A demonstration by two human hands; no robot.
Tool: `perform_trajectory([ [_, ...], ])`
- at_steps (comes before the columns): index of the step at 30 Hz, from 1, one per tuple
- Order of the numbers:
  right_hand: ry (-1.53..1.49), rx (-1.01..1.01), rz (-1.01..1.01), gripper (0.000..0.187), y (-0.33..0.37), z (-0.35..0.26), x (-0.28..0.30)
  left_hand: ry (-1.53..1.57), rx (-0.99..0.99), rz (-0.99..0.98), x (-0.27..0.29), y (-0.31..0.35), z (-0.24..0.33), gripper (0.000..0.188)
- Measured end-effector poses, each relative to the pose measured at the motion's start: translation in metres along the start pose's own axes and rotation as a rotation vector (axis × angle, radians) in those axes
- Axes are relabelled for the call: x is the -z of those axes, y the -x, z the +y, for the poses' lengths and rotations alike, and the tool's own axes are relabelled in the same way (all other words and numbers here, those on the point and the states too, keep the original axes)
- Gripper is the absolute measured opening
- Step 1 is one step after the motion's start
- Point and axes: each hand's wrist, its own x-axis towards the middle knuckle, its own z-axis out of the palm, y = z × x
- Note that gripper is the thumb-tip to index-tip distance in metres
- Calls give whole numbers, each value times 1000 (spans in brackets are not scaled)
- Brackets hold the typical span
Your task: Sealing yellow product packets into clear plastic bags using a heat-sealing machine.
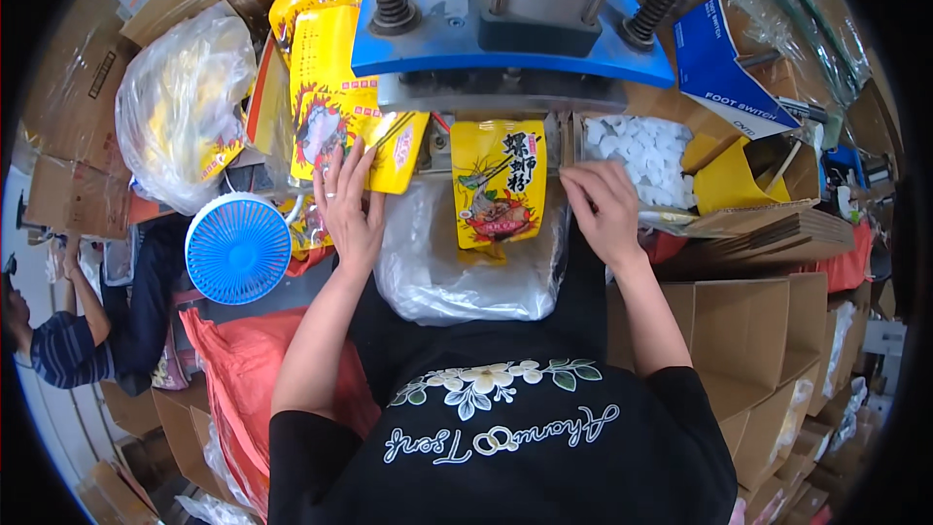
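Note:
My left hand [348, 196] rests on a stack of yellow printed pouches [326, 63], its fingers spread over the lower pouches. One tilted yellow pouch [400, 151] lies just beside its fingertips. In the middle, a filled yellow pouch [499, 185] with a picture of a noodle bowl hangs below the press, its top edge at the metal jaw [501, 95]. Under it sits an open clear plastic bag [466, 277] with another yellow pouch partly showing. My right hand [603, 204] is just right of the hanging pouch, fingers loosely extended and apparently holding nothing.
A blue press plate [515, 24] with spring columns overhangs the work spot. To the right is a tray of small white packets [641, 156], with cardboard boxes [748, 331] below. A blue fan [238, 248] and a bulging clear bag [180, 102] stand left. Another person [68, 340] sits far left.

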Motion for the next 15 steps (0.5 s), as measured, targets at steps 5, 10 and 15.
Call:
perform_trajectory([
  [5, -193, -231, -978, 19, 57, -15, -36, 12, 16, 79, -2, -12, -5, 37],
  [10, -113, -415, -1338, 27, 85, 11, -163, 40, 12, 129, -18, -18, -14, 42],
  [15, -327, -757, -1251, 37, 162, 62, -333, 8, 60, 153, -17, -21, -22, 38],
])
